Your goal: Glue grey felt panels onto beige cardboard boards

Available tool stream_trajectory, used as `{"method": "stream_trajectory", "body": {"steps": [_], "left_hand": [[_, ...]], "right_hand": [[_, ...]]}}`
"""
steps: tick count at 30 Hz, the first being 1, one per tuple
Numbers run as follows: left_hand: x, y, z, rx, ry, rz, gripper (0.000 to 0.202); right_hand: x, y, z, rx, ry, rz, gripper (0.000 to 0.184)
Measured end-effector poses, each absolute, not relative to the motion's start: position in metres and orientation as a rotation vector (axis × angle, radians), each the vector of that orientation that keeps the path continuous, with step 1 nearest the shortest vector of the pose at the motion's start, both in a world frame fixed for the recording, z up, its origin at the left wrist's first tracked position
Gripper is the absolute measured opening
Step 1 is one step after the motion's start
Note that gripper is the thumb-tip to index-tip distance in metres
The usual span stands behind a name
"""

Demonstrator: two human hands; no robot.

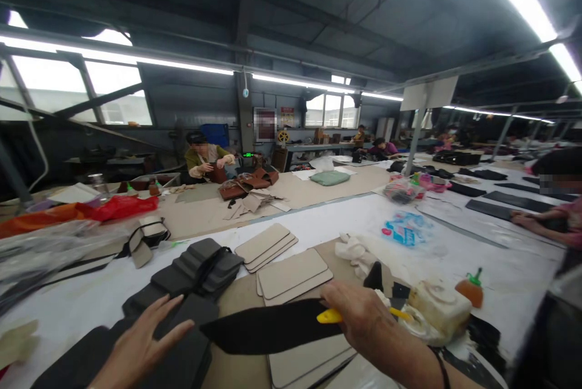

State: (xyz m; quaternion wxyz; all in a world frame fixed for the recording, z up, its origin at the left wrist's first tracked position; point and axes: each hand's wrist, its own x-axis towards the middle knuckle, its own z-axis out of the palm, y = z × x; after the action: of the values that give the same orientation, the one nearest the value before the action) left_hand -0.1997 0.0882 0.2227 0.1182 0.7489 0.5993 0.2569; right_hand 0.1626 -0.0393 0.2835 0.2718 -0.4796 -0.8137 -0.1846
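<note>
Black fabric piece (268, 329), long and pointed at its left end, is held above the near edge of the desk (318, 225), just over a stack of beige boards (304, 362). Right hand (361, 316): grip pressed together around a yellow-handled tool (330, 316), whose handle shows on both sides of the fist and which meets the right end of the fabric piece. Left hand (140, 340): fingers spread and open, holding nothing, hovering over a stack of dark grey pads (182, 346) at the near left edge.

Beyond the hands lie further dark pads bound by a black strap (200, 268), then two more stacks of beige boards (291, 274) and (266, 245) toward the middle of the desk. Just right of the right hand stands a grimy white container (439, 310), with a small orange bottle with a green cap (470, 289) beside it and a white cloth (354, 252) behind.

Toward the far edge lie brown leather pieces (248, 186) and, at the far left, red plastic sheeting (113, 207). One seated person (204, 159) works at the far side; another person's forearm (541, 219) rests at the right edge.
</note>
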Motion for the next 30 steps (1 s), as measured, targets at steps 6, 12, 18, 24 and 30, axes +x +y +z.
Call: {"method": "stream_trajectory", "body": {"steps": [6, 12, 18, 24, 30], "left_hand": [[-0.113, 0.034, 0.230, 2.400, 1.208, 0.712, 0.083], [-0.064, -0.003, 0.230, 2.292, 0.856, 0.367, 0.026], [-0.039, -0.049, 0.213, 2.124, 0.927, 0.139, 0.027], [-0.034, -0.077, 0.149, 1.768, 1.045, -0.133, 0.012], [-0.044, -0.093, 0.106, 1.068, 1.206, 0.209, 0.036]], "right_hand": [[0.166, -0.064, 0.285, -1.279, -2.278, -0.287, 0.021], [0.200, -0.093, 0.284, -1.391, -2.099, 0.187, 0.014], [0.241, -0.131, 0.244, -1.710, -1.914, 0.789, 0.019], [0.274, -0.169, 0.163, -1.776, -1.458, 1.321, 0.020], [0.298, -0.163, 0.104, -1.970, -1.233, 1.326, 0.024]]}}
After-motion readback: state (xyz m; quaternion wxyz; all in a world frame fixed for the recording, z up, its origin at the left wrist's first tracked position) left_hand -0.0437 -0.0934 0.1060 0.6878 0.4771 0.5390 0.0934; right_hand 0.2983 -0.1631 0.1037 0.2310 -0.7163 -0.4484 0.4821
